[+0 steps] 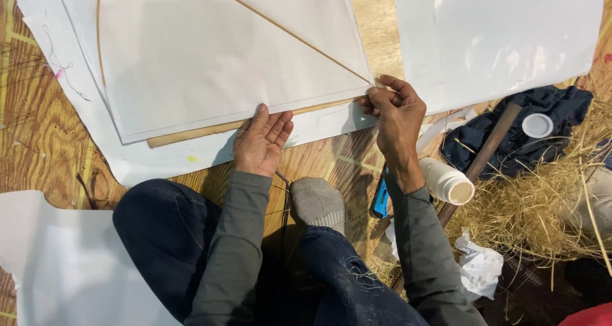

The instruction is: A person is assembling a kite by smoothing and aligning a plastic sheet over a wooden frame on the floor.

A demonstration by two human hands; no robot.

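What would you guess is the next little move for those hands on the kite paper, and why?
Probably the right hand presses the folded paper edge down at the corner it pinches, while the left hand lies flat, holding that edge.

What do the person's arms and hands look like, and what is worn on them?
Both arms are covered by long, close-fitting grey-green sleeves that end at the wrists. The left hand and the right hand are bare: no gloves, and no rings, watch or bracelet can be seen. The fabric is plain, without print or markings, and creases slightly along the forearms.
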